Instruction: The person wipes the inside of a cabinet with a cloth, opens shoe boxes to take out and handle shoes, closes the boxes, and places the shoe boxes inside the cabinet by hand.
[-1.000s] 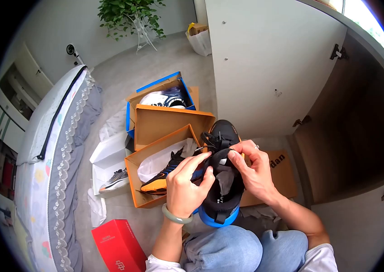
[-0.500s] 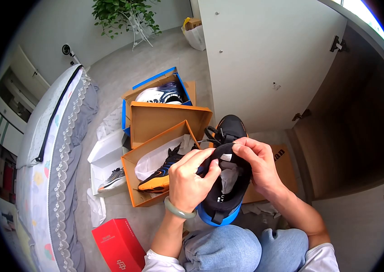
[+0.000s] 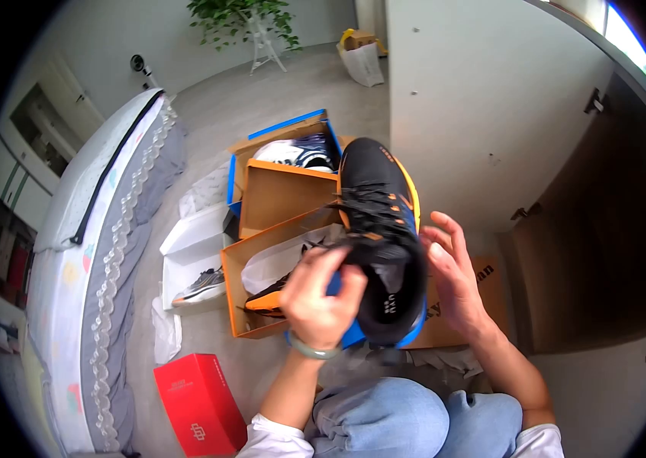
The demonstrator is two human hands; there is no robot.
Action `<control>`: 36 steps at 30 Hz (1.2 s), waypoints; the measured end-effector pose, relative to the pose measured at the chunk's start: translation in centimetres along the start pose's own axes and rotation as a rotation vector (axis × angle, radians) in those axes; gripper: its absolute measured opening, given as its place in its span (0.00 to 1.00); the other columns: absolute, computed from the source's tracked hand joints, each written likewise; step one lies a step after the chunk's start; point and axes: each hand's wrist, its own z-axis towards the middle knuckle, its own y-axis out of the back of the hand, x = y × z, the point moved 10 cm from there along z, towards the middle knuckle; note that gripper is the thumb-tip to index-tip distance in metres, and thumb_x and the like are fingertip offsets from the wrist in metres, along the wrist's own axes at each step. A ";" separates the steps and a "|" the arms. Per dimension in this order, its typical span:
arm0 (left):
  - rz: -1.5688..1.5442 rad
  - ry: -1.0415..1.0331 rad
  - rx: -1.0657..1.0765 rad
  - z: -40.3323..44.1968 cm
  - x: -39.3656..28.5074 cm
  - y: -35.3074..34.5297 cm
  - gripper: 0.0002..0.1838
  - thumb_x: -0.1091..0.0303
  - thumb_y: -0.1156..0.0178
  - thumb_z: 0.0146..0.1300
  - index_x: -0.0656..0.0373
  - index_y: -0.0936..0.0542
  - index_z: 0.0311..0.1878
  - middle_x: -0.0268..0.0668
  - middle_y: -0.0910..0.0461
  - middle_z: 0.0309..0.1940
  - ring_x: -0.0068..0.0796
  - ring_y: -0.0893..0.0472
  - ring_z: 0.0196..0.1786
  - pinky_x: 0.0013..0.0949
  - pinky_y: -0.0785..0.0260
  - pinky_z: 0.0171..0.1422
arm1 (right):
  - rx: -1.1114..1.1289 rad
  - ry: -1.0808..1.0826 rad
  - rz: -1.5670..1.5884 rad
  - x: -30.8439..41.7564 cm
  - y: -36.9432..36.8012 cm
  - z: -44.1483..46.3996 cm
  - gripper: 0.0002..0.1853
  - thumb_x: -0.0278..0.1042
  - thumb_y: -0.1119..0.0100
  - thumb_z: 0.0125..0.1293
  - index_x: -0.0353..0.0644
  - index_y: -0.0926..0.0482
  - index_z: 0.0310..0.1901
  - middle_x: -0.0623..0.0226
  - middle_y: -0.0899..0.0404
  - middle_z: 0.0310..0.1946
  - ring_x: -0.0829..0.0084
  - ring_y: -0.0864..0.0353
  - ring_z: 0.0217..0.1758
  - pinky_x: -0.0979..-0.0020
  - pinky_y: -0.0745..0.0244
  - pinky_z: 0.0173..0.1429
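A black sneaker [image 3: 375, 179] with orange and blue trim is held up over my knees, toe pointing away and its opening facing me. My left hand [image 3: 321, 298] is closed on the left side of its collar, slightly blurred. Pale stuffing shows inside the shoe. My right hand [image 3: 454, 278] is just right of the collar, fingers stretched and apart, holding nothing. Left of the shoe, an open orange shoebox [image 3: 237, 313] holds a second black and orange sneaker [image 3: 265, 303] and white paper, partly hidden by my left hand.
Behind is a blue shoebox [image 3: 237, 179] with a white and navy sneaker [image 3: 292, 153]. A white box [image 3: 182, 252] holds a grey sneaker [image 3: 202, 286]. A red box [image 3: 199, 404] lies front left. A bed [image 3: 94, 252] borders the left; an open cabinet [image 3: 597, 229] the right.
The sneaker's toe has swung up, so its laced top now shows. My right hand has let go of the collar and opened. The view has shifted slightly.
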 end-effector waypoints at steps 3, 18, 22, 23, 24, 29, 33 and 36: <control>-0.108 -0.333 0.134 -1.5 -3.9 -1.8 0.12 0.77 0.30 0.49 0.66 0.15 0.39 0.46 0.14 0.44 0.42 0.13 0.42 0.37 0.19 0.47 | 0.129 -0.308 0.322 -5.0 -0.7 -1.5 0.35 0.58 0.45 0.69 0.48 0.37 0.72 0.63 0.32 0.70 0.66 0.34 0.73 0.59 0.42 0.76; 0.073 0.251 0.345 -1.5 13.1 4.3 0.60 0.73 0.23 0.30 0.54 0.39 0.75 0.47 0.31 0.66 0.51 0.30 0.67 0.46 0.37 0.73 | 0.617 -0.026 -0.813 -10.7 -7.6 -2.7 0.34 0.46 0.54 0.77 0.34 0.46 0.76 0.52 0.46 0.77 0.56 0.47 0.81 0.52 0.50 0.77; 0.424 -0.059 0.493 0.1 16.0 4.7 0.53 0.58 0.21 0.35 0.40 0.31 0.72 0.40 0.27 0.62 0.45 0.26 0.61 0.47 0.32 0.64 | 0.593 0.366 -1.391 -14.1 -8.3 -3.2 0.32 0.33 0.44 0.68 0.35 0.39 0.72 0.53 0.37 0.72 0.55 0.39 0.76 0.49 0.42 0.69; 0.505 -0.180 0.560 -0.3 16.1 4.0 0.50 0.55 0.21 0.37 0.37 0.29 0.71 0.39 0.27 0.62 0.43 0.26 0.60 0.46 0.32 0.63 | 0.597 0.491 -1.568 -14.4 -8.6 -3.4 0.32 0.32 0.43 0.67 0.37 0.38 0.71 0.54 0.36 0.72 0.58 0.37 0.75 0.50 0.41 0.68; 0.587 -0.290 0.594 -1.1 16.4 3.1 0.45 0.51 0.23 0.40 0.31 0.26 0.68 0.36 0.27 0.61 0.40 0.26 0.58 0.45 0.33 0.62 | 0.588 0.580 -1.615 -14.1 -8.6 -3.7 0.28 0.28 0.44 0.62 0.39 0.29 0.66 0.58 0.30 0.67 0.61 0.31 0.70 0.50 0.40 0.67; 0.605 -0.401 0.812 -4.3 18.5 -0.1 0.53 0.62 0.22 0.34 0.31 0.30 0.71 0.34 0.28 0.62 0.40 0.27 0.59 0.44 0.35 0.63 | 0.626 0.585 -1.525 -13.4 -7.3 -3.7 0.19 0.27 0.45 0.62 0.37 0.23 0.56 0.61 0.25 0.57 0.64 0.25 0.58 0.51 0.40 0.69; 0.383 -0.051 0.947 -4.0 21.9 -0.6 0.53 0.62 0.23 0.37 0.32 0.34 0.73 0.35 0.28 0.60 0.44 0.27 0.59 0.42 0.35 0.65 | 0.655 0.584 -1.442 -12.8 -7.0 -3.6 0.20 0.23 0.41 0.56 0.40 0.21 0.53 0.64 0.22 0.49 0.64 0.24 0.57 0.50 0.41 0.69; 0.399 0.195 1.360 -7.5 25.2 -2.1 0.58 0.65 0.24 0.36 0.41 0.39 0.77 0.41 0.28 0.61 0.48 0.29 0.63 0.44 0.35 0.69 | 0.679 0.517 -1.337 -11.9 -7.8 -4.3 0.20 0.22 0.39 0.56 0.41 0.21 0.52 0.63 0.24 0.46 0.62 0.24 0.55 0.49 0.43 0.71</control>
